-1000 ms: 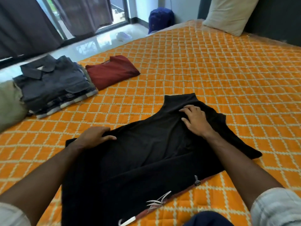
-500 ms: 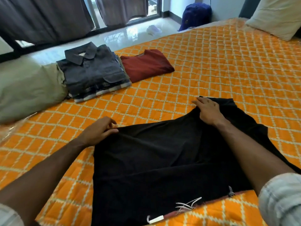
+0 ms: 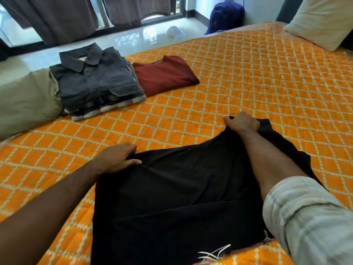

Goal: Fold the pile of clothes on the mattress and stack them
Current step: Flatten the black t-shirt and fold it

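One black garment point(image 3: 181, 197) lay lengthwise toward the mattress's point(image 3: 248, 83) far edge; left hand point(image 3: 116, 159) pinched its corner, right hand point(image 3: 241, 122) apparently gripped another.

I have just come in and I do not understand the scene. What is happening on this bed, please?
A person is folding clothes on an orange quilt. Both hands hold a black garment spread flat in front of them: the left hand grips its near-left edge, the right hand grips its far corner. It is not yet folded. Further back lie a folded stack with a grey shirt on top and, beside it, a folded red shirt.
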